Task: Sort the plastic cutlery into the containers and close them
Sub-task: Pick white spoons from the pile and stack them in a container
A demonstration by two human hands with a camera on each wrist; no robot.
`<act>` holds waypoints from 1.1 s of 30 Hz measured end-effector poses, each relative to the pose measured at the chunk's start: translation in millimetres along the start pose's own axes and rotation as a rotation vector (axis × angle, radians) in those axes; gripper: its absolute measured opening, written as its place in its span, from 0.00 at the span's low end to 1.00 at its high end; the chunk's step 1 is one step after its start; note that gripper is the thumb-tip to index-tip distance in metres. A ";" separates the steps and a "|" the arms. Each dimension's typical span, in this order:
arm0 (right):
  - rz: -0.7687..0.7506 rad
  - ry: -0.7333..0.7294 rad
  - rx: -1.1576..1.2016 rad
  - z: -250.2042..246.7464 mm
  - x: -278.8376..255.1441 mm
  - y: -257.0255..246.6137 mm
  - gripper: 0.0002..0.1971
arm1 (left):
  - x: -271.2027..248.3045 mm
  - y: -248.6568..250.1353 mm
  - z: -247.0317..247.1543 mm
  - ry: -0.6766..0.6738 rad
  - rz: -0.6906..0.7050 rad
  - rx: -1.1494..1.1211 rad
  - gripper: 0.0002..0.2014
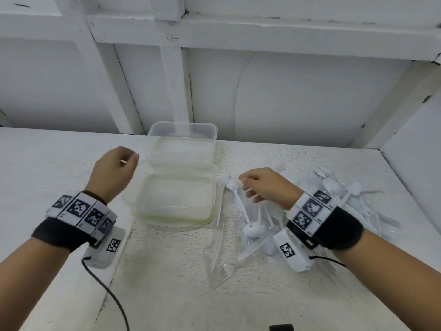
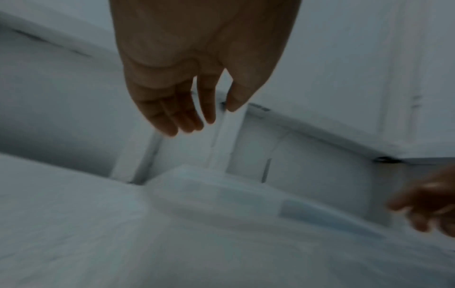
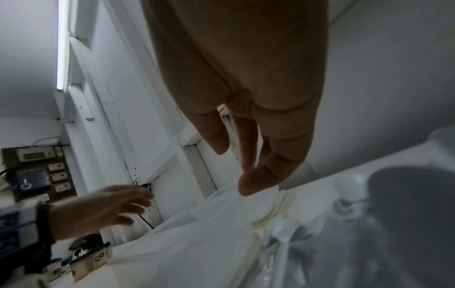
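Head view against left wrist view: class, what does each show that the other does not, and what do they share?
Only the head view shows the heap of white plastic cutlery, the clear plastic fork and both marker-covered wristbands. Only the left wrist view shows the left hand from its palm side, fingers hanging loosely, holding nothing. Both show the translucent plastic containers on the white table, and the right hand.
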State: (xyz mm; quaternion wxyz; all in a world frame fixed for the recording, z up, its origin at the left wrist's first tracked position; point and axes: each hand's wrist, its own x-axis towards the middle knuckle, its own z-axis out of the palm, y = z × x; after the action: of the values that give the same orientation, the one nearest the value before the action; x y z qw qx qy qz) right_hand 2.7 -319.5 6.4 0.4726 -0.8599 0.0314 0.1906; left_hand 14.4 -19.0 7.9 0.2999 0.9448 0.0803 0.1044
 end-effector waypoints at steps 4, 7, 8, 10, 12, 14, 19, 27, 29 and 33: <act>-0.048 0.003 -0.196 -15.7 -19.9 16.0 0.13 | -49.0 52.7 11.8 -0.133 0.209 -0.112 0.09; -0.073 -0.009 -0.298 -15.4 -27.2 26.1 0.12 | -74.2 81.3 46.8 -0.549 0.213 -0.057 0.10; -0.076 -0.005 -0.309 -13.3 -28.7 28.6 0.12 | -78.9 89.2 61.2 -0.669 0.196 -0.020 0.11; -0.083 0.022 -0.308 -8.6 -30.1 33.3 0.12 | -81.7 100.6 90.5 -0.796 0.138 0.034 0.13; -0.094 0.062 -0.288 -5.8 -30.9 37.3 0.10 | -78.5 110.3 113.8 -0.815 0.090 0.070 0.17; -0.093 0.098 -0.255 -5.7 -32.5 41.0 0.08 | -73.5 119.6 128.9 -0.798 0.045 0.091 0.19; -0.054 0.152 -0.216 -15.9 -37.7 55.5 0.08 | -59.4 127.4 146.8 -0.721 0.007 0.119 0.14; -0.021 0.175 -0.242 -29.0 -31.0 56.3 0.10 | -52.2 126.1 150.9 -0.743 -0.125 -0.045 0.14; -0.028 0.172 -0.255 -28.5 -26.3 50.8 0.11 | -52.2 127.5 151.5 -0.734 -0.133 -0.038 0.14; -0.048 0.213 -0.302 -31.2 -17.1 45.7 0.13 | -55.1 129.1 147.1 -0.740 -0.160 -0.053 0.14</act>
State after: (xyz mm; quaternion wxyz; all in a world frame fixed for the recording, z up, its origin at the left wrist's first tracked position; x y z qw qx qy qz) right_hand -14.4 -372.6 -9.1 0.3363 -0.9369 0.0320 0.0899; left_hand 8.9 -215.9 -42.4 0.3402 0.9013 0.0375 -0.2657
